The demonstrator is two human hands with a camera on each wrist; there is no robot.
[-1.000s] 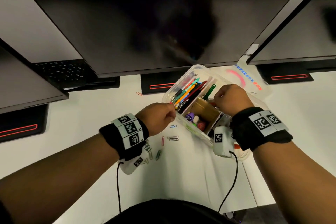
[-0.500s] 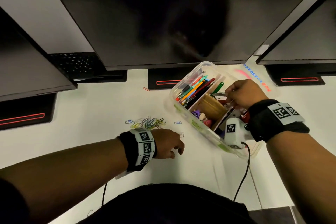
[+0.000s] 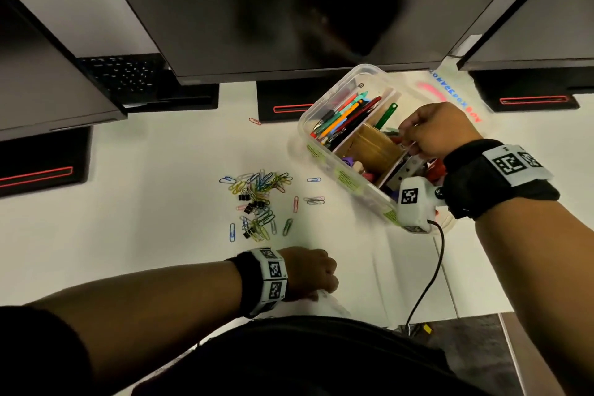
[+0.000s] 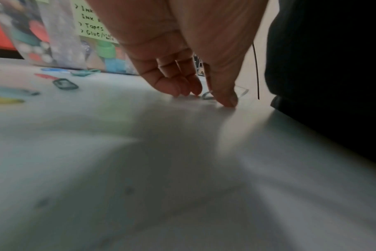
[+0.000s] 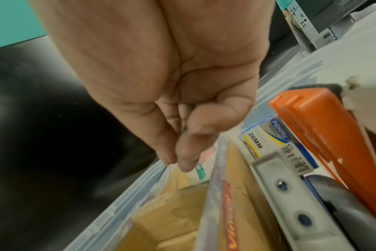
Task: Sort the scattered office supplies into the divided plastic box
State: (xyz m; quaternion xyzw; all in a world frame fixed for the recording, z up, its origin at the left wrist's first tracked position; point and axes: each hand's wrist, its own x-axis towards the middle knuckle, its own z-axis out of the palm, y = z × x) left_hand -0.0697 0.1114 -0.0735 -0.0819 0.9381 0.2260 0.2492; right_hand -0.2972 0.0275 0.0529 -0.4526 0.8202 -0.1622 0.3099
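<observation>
- Head view: the clear divided plastic box point(image 3: 321, 112) sits on the far right of the white desk point(image 3: 144, 235), pens in its far compartment. A scatter of small coloured wire paper clips point(image 3: 257, 196) lies left of it at mid-desk. The right hand point(image 3: 430, 132) hovers over the box, fingers bunched; the left hand point(image 3: 308, 270) is palm down at the near desk edge, on a clear plastic piece point(image 3: 328, 299).
- Left wrist view: the left hand's fingertips point(image 4: 189, 88) and thumb curl down to the desk around one pale blue-grey wire clip point(image 4: 207, 96). Whether they already pinch it, I cannot tell. Such clips look light, thin and slippery on the smooth top; nipping one by its ends seems best.
- Right wrist view: the right hand's thumb and fingers point(image 5: 182, 152) press together. A small green clip point(image 5: 200, 172) shows just below them, touching or falling, unclear, above the box beside an orange stapler point(image 5: 324, 135).
</observation>
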